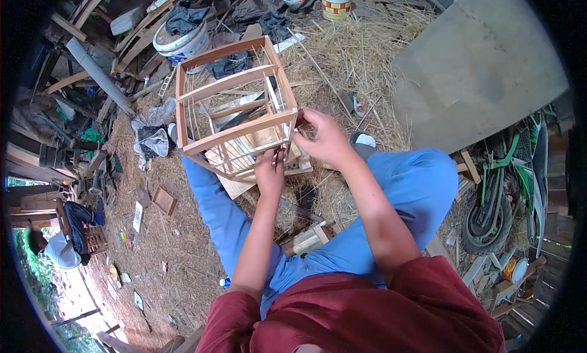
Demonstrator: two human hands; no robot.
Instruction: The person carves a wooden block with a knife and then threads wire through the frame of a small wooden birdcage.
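A wooden cage frame [240,133] stands tilted between my legs, made of brown bars with thin rods along its sides. My right hand [326,139] is closed at the frame's right corner, thumb and fingertips pinched against the upright there. Lower down, my left hand [269,177] reaches into the near side of the frame, its fingers bent together by the thin rods. What lies between those fingers is too small to make out. A pale wooden board [237,187] shows under the frame's near edge.
Straw covers the ground. A white bucket [183,44] stands beyond the frame, and a patterned bucket [336,4] farther back. On the right are a large grey sheet [477,72] and a green motorbike [498,194]. Another person [61,249] sits at far left.
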